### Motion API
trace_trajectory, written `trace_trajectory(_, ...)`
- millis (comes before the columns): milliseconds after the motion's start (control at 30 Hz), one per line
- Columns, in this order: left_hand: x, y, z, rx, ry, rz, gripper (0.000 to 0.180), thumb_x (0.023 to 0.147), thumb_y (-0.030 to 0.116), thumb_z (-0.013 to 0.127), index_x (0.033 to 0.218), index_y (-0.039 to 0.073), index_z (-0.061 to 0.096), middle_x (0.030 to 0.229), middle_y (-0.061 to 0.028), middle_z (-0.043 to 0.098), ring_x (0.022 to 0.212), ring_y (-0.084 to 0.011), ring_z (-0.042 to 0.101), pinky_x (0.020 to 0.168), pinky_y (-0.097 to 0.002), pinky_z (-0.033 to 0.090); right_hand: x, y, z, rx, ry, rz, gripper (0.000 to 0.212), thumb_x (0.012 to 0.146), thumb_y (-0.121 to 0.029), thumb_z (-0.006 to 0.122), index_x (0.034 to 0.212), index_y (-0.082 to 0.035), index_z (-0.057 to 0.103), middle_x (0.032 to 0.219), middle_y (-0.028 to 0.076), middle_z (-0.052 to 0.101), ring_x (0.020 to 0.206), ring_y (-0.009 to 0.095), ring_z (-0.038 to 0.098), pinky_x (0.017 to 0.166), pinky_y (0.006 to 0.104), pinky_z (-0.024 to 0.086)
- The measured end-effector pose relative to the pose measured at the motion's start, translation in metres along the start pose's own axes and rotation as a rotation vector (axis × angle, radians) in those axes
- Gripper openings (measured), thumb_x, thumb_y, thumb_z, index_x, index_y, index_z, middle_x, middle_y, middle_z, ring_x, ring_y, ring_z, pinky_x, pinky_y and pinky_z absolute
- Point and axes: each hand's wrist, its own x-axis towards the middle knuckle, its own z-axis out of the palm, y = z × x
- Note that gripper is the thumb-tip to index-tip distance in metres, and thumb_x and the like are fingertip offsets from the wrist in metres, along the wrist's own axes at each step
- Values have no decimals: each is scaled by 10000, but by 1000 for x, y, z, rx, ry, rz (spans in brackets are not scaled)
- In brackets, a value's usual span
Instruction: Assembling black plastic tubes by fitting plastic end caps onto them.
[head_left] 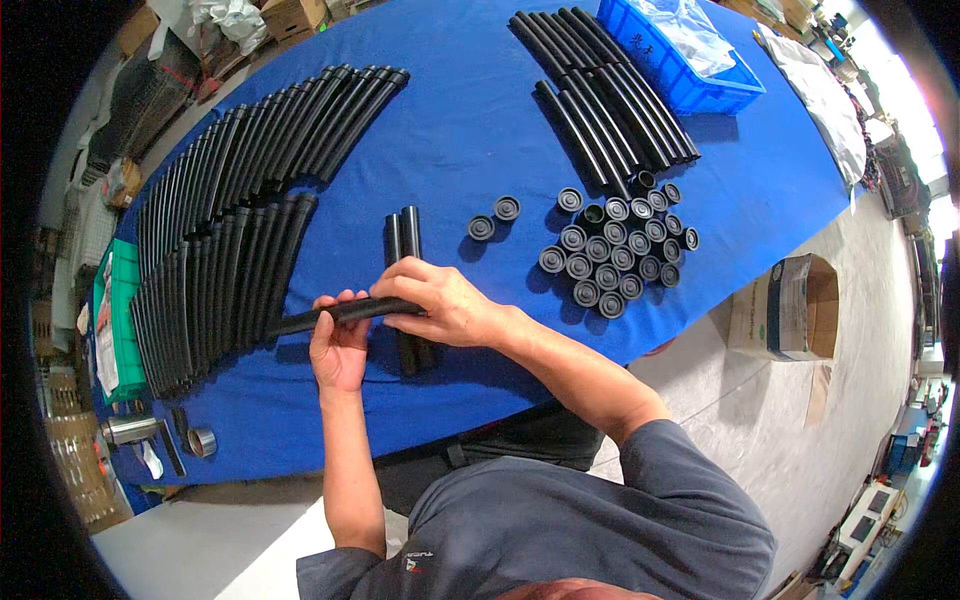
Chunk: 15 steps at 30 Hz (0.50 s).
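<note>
Both my hands hold one black tube (372,309) crosswise above the blue-covered table. My left hand (342,345) supports it from below near its middle, fingers curled round it. My right hand (445,302) is closed over the tube's right end, so whatever sits on that end is hidden. Beneath it lie two more black tubes (411,228), side by side and pointing away from me. To the right of these stand two round black end caps (481,228), close together. A larger cluster of similar ringed caps (621,257) is farther right.
Rows of black tubes (285,130) cover the table's left side. Another stack of tubes (610,90) lies at the far right beside a blue crate (690,85) holding clear plastic. A green bin (122,310) and a metal tool (130,430) are at left. A cardboard box (785,310) stands on the floor.
</note>
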Motion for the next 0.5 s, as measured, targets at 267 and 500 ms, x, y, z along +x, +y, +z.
trace_trajectory(267, -2, 1, 2, 25, -14, 5, 262, 940, 72, 621, 1199, 48, 589, 1273, -205, 614, 1265, -384, 533, 1064, -532, 473, 1, -7, -5, 55, -19, 69, 308, 817, -93, 729, 1088, 2, 618, 1005, 154, 626, 918, 331, 647, 753, 400, 530)
trace_trajectory(500, 1, -4, 11, 11, -68, 39, 245, 943, 62, 611, 1186, 48, 591, 1252, -213, 627, 1253, -399, 544, 1023, -543, 507, -2, 0, -5, 88, -118, 165, 385, 796, -104, 749, 1142, -18, 605, 1025, 155, 607, 910, 327, 648, 738, 408, 538)
